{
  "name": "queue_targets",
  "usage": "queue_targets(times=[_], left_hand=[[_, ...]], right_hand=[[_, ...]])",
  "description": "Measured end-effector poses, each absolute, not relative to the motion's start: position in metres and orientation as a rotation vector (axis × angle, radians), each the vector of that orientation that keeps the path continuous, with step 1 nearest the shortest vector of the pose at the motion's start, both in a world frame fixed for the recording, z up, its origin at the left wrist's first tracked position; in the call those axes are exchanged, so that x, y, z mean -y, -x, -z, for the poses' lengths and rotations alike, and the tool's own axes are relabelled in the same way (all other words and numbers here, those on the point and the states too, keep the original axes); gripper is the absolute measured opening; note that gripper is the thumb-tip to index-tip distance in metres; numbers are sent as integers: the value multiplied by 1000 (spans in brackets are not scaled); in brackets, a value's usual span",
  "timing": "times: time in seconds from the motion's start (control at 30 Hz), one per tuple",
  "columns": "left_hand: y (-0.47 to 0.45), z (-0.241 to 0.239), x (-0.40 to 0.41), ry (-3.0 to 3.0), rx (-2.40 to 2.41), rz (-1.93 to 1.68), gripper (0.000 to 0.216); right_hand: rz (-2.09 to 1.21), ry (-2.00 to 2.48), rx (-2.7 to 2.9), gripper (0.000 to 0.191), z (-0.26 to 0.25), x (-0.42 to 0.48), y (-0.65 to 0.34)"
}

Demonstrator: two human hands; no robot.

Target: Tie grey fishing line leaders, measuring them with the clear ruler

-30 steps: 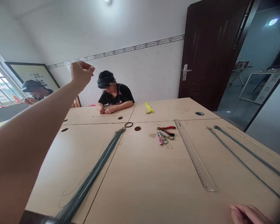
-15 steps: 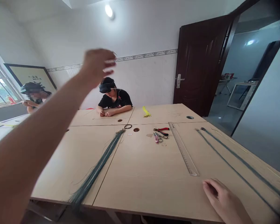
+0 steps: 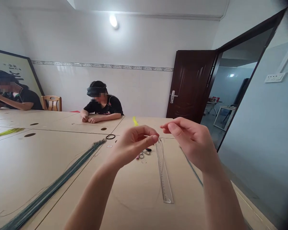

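My left hand (image 3: 134, 143) is raised in front of me, thumb and forefinger pinched on a thin thread (image 3: 161, 150) that hangs down in a fine loop. My right hand (image 3: 190, 140) is close beside it, fingers curled, its fingertips almost meeting the left ones; whether it grips the thread I cannot make out. Both hands hover above the beige table (image 3: 134, 198). Below them lie a clear ruler (image 3: 163, 175) and small scissors (image 3: 142, 155).
A long bundle of dark green cords (image 3: 55, 185) runs diagonally across the table at left. A black ring (image 3: 110, 136) and yellow strands (image 3: 135, 121) lie farther back. Two other people sit at the far side. A dark door (image 3: 189, 84) stands open at right.
My left hand came down from high up at the left to the centre. My right hand rose from the table's near edge to meet it. The view swung right.
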State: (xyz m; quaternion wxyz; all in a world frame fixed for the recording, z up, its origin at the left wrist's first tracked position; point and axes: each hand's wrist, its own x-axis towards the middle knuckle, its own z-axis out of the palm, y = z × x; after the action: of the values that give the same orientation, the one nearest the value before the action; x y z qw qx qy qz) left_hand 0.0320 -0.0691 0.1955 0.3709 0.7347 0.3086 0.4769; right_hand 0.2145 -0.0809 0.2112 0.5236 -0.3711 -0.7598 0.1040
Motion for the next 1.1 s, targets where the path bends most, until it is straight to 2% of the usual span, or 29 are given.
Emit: queue_targets(times=[0.17, 0.27, 0.47, 0.9, 1.1], left_hand=[[-43, -187, 58, -1871, -770, -1286, 19], [-42, -181, 57, -1884, -791, -1314, 16], [-38, -179, 66, -2116, -1017, -1456, 12], [-37, -178, 76, -2252, -1129, -1645, 11], [-38, -175, 88, -2367, -1222, -1642, 10]], right_hand=[[-471, 762, 1984, 24, -202, 59, -224], [-479, 695, 1975, 21, -193, 52, -225], [-331, 766, 2025, 11, -191, 58, -222], [-98, 823, 2003, 9, -191, 75, -210], [224, 766, 2021, 10, -186, 79, -208]])
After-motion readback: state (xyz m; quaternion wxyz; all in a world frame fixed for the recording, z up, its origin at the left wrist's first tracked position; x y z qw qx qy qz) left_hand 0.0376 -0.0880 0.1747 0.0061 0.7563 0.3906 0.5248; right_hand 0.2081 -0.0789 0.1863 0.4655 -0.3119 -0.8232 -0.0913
